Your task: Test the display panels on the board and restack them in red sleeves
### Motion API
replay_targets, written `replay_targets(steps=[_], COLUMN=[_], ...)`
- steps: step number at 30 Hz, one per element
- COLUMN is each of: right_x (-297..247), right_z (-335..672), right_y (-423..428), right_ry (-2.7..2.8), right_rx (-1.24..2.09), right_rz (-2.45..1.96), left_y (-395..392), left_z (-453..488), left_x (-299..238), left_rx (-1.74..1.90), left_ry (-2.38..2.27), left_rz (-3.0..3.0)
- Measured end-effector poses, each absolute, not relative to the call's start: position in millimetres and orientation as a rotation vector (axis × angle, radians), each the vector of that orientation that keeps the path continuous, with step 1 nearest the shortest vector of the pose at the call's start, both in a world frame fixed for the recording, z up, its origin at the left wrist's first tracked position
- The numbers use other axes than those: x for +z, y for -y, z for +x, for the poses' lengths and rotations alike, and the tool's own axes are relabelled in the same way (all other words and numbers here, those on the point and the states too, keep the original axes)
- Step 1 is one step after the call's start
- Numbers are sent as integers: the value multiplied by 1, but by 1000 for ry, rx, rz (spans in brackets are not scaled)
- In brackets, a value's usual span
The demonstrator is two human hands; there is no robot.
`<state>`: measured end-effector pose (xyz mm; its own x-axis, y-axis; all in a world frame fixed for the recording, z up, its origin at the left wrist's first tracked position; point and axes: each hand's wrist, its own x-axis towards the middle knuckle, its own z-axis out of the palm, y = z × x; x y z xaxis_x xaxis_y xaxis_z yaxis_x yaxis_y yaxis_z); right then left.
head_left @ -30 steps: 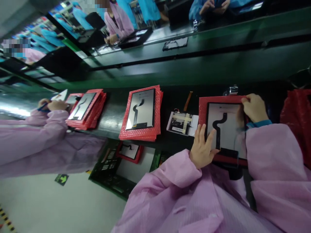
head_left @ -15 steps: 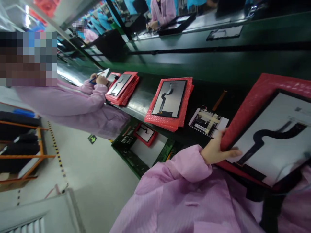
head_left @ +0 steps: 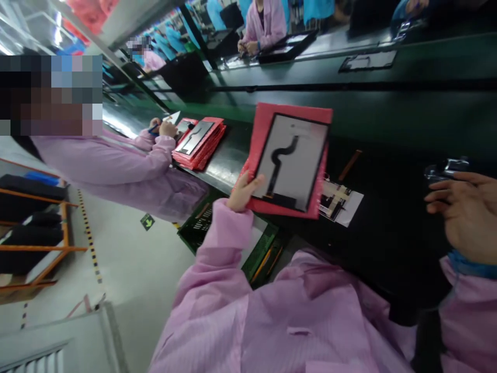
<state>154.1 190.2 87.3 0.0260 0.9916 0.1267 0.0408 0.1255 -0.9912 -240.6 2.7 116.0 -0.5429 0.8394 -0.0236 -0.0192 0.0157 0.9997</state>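
Observation:
My left hand [head_left: 244, 192] grips the lower left edge of a red bubble-wrap sleeve [head_left: 259, 122], thumb on top. On it lies a display panel [head_left: 301, 160] with a grey back and a curved black flex cable. They are held over the pile of red sleeves on the bench, which they mostly hide. My right hand [head_left: 469, 217] is at the far right, fingers stretched out and nothing seen in it. Just beyond its fingertips is a shiny object [head_left: 450, 167] whose kind I cannot make out. A partly covered circuit assembly [head_left: 336, 199] lies right of the sleeve.
A co-worker's hands [head_left: 165, 128] are at a stack of red sleeves and panels [head_left: 200, 142] on the left. Below the bench edge stands a green crate [head_left: 264, 248]. An orange flex strip [head_left: 350, 165] lies on the dark bench [head_left: 388, 217]. Another person [head_left: 266, 26] sits across.
My left hand has carried the sleeve and panel from the right over to the pile at left. My right hand has come into view, apart from them.

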Motion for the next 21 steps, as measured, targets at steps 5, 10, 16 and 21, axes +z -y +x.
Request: replay_targets(steps=[5,10,16,21], right_x=[89,75,53,37], right_z=[145,156,176,187], right_y=[-186,-192,-212,-192], right_ry=[1215,1429,1725,1823], right_rx=[1207,1032,438,351], right_rz=[-1253,-1348,-1588,-1653], left_y=[-12,-15,2,-4], left_z=[-304,-322,-281,-179], left_x=[129,132,122,90], left_rx=[1356,1018,1158,1524], left_ry=[-1915,-2368,-2915,-2301], left_rz=[777,936,1464,2158])
